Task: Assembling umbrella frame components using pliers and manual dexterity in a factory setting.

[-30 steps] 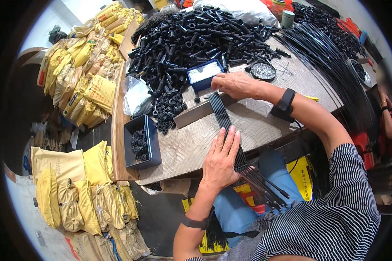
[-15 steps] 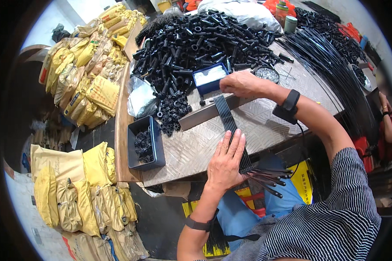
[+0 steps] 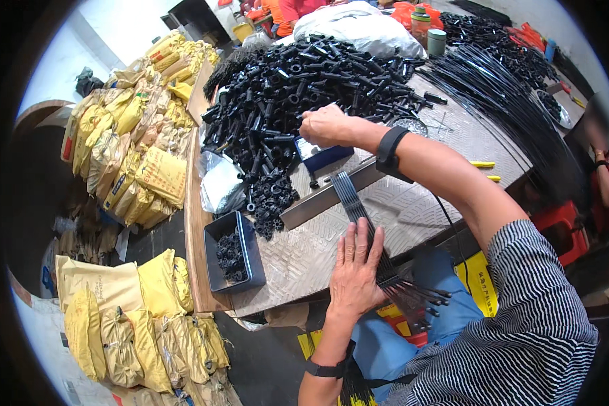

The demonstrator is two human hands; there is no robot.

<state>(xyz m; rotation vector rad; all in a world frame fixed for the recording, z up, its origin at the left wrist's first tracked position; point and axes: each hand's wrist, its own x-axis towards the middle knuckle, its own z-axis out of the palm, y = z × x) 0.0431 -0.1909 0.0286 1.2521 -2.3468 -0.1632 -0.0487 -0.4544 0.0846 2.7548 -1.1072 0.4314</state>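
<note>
My left hand [image 3: 357, 274] lies flat, fingers stretched, on a row of thin black rods [image 3: 349, 195]. Their far ends rest across a grey metal bar [image 3: 311, 205], and their near ends fan out over my lap with dark tips. My right hand [image 3: 325, 126] is over a blue box [image 3: 328, 160] with whitish contents, its fingers curled together toward the heap of black tubular parts [image 3: 277, 88]. What sits between those fingertips, if anything, is hidden. A small black piece [image 3: 314, 183] stands beside the bar.
Small black rings [image 3: 272, 196] spill left of the bar. A dark blue bin [image 3: 254, 264] of black parts stands at the table's left corner. Long black rods [image 3: 494, 95] lie at the right, near yellow-handled pliers [image 3: 482, 164]. Yellow sacks [image 3: 162, 169] are stacked left; a person in red [image 3: 607, 183] is at right.
My right hand has moved from the bar's far side up and left over the blue box. My left hand stays on the rods. The view has shifted slightly.
</note>
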